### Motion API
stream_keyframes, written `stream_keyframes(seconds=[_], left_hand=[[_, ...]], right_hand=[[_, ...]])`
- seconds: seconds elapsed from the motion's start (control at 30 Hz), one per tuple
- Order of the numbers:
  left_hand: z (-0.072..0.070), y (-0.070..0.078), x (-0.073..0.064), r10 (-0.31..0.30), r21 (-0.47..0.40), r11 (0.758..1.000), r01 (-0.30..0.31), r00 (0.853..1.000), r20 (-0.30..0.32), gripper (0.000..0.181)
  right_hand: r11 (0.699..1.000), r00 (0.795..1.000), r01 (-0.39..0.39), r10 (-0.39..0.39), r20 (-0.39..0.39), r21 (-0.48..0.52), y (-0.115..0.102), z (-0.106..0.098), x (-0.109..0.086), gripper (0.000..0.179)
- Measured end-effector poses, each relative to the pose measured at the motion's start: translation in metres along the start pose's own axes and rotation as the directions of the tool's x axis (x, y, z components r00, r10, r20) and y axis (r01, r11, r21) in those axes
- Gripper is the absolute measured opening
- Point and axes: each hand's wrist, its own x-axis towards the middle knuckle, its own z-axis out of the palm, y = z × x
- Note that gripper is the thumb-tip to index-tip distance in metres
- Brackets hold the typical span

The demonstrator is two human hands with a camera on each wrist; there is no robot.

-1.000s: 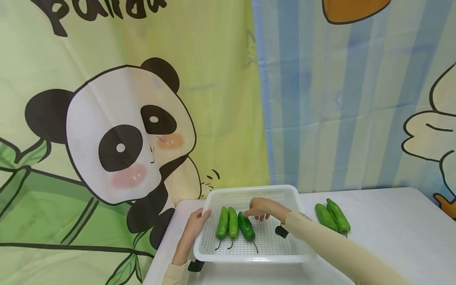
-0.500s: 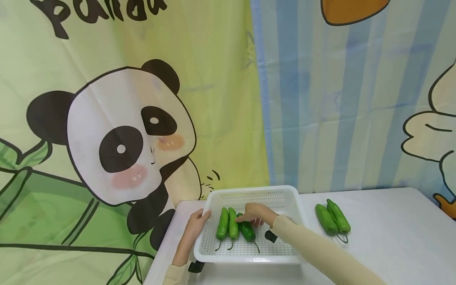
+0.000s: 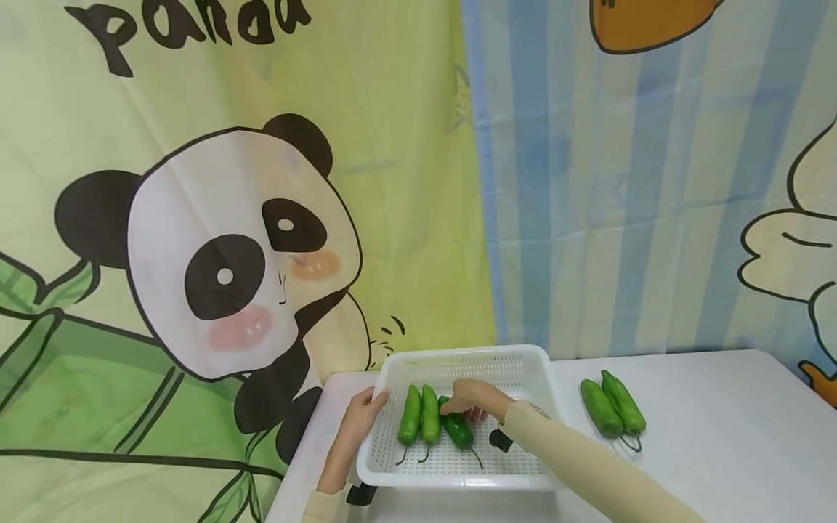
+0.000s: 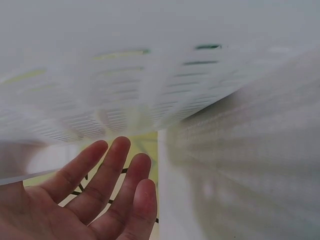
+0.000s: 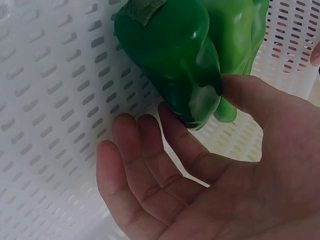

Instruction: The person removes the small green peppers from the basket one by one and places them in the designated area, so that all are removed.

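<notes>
A white perforated plastic basket (image 3: 461, 481) stands on the table, holding three long green peppers. My left hand (image 3: 360, 415) holds its left side, thumb over the rim; the left wrist view has the fingers (image 4: 120, 155) along the outer wall. Inside, my right hand (image 3: 472, 398) pinches the tip of the darkest green pepper (image 3: 460, 434) between thumb and index finger. That pepper lies slanted, stem toward me; in the right wrist view the other fingers (image 5: 107, 165) spread beside it. Two lighter green peppers, one left (image 3: 409, 418) and one middle (image 3: 430, 418), lie side by side to its left.
Two more green peppers (image 3: 600, 410) (image 3: 623, 403) lie together on the white table (image 3: 706, 436) right of the basket. A curtain (image 3: 418, 181) printed with a panda hangs behind the table. My right forearm (image 3: 582, 461) crosses the basket's front right corner.
My right hand has moved left and a little down onto the dark pepper's tip. That pepper's stem end has swung slightly right. The left hand keeps its place on the basket.
</notes>
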Motion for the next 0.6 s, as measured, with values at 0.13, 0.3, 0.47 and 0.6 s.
stream_keyframes(seconds=[0.13,0.3,0.47,0.6], left_hand=[[0.0016,0.0033,-0.0023,0.0,-0.012,1.0,0.0,1.0,-0.002,0.052],[0.0013,0.0044,-0.0025,0.009,-0.003,1.0,-0.009,1.0,0.001,0.053],[0.0016,0.0047,-0.0018,-0.003,0.01,1.0,0.003,1.0,-0.01,0.05],[0.0024,0.0034,-0.0018,0.003,-0.003,1.0,-0.003,1.0,-0.01,0.05]], right_hand=[[1.0,1.0,0.001,-0.001,0.0,0.016,0.0006,0.0005,-0.0009,0.035],[0.999,1.0,0.006,-0.006,-0.015,0.038,0.0015,0.0006,-0.0004,0.037],[0.996,0.999,0.03,-0.028,-0.029,0.085,0.0041,-0.0007,-0.0002,0.045],[0.991,0.998,0.054,-0.05,-0.036,0.123,0.007,-0.0035,-0.0018,0.035]])
